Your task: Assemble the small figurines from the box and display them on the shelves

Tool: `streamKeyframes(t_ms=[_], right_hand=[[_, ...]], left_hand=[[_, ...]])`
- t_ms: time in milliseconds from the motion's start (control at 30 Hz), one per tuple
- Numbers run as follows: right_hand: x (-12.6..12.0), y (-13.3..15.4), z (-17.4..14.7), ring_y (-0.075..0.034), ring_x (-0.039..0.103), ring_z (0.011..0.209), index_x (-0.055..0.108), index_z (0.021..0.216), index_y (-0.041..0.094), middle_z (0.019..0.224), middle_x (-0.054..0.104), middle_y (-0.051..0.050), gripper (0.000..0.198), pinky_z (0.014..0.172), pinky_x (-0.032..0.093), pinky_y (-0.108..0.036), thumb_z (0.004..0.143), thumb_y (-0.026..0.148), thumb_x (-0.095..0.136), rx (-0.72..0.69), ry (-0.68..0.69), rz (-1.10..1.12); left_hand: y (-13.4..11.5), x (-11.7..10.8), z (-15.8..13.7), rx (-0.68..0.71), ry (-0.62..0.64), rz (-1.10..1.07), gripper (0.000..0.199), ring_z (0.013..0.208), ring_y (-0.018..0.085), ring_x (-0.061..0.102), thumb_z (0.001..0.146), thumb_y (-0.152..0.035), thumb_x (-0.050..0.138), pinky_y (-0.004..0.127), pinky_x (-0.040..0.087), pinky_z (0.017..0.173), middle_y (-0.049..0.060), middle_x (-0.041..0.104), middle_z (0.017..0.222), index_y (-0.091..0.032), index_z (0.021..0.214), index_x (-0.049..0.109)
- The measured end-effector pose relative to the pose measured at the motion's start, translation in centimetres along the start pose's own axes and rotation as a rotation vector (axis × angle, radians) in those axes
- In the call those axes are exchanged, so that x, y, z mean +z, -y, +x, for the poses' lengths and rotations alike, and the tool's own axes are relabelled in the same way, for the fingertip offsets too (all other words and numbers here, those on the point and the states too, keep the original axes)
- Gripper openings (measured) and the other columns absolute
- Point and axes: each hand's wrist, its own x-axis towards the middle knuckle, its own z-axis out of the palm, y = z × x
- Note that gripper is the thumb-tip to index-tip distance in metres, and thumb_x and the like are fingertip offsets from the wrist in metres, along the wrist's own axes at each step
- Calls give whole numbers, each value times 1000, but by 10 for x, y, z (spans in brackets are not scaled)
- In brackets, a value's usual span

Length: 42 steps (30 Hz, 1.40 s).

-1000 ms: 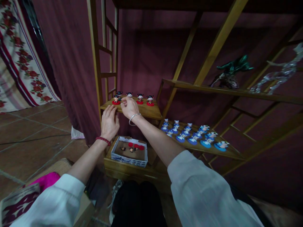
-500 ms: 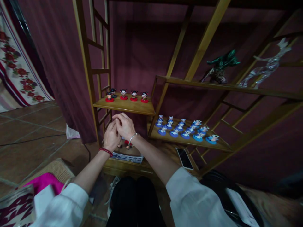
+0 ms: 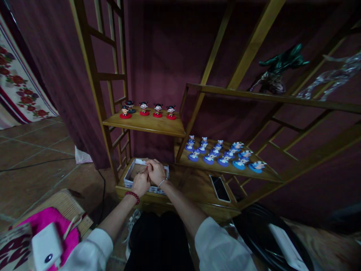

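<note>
My left hand, with a red bead bracelet at its wrist, is closed over an open cardboard box on the bottom shelf. Against it presses my right hand, its fingers curled and a silver bracelet below. A speck of red shows between the fingertips, but what they hold is too covered to name. Both hands hide much of the inside of the box. On the small shelf above stand several figurines with black hair, most on red bases.
Several blue and purple figurines stand on the shelf to the right. A phone lies on the bottom board. Higher up are a green animal statue and a clear glass one. A white device rests on pink cloth at lower left.
Both hands have come down together from just below the small shelf's edge to the cardboard box. The view has shifted slightly, and more of the box shows.
</note>
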Motion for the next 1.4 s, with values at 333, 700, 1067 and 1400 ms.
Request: streamKeyframes(t_ms=[333,700,1067,1400], right_hand=[[35,-57,-18,-11,59,84,63,92,21,92,67,-1,27,75,41,-18,78,14,41,281,250,-120],[59,-89,-10,-13,60,87,64,96,20,95,66,-4,29,75,42,-18,76,13,45,371,390,-196],[81,-101,8,-18,59,92,65,93,19,97,65,-9,27,75,41,-22,77,12,44,332,469,-222],[102,-118,16,-15,59,91,62,99,18,102,63,-8,31,72,42,-19,77,8,43,315,553,-217]], left_hand=[[16,39,3,-139,369,179,24,87,19,59,81,-22,37,28,42,75,11,64,90,-15,87,60],[32,56,10,-145,532,217,46,89,21,60,85,-36,23,30,42,76,12,66,90,-17,87,64],[46,69,28,-260,586,190,33,91,22,59,81,-31,32,31,44,72,9,64,97,-20,91,61],[58,79,46,-309,637,167,30,96,25,57,76,-29,40,34,43,77,14,62,101,-16,95,58]])
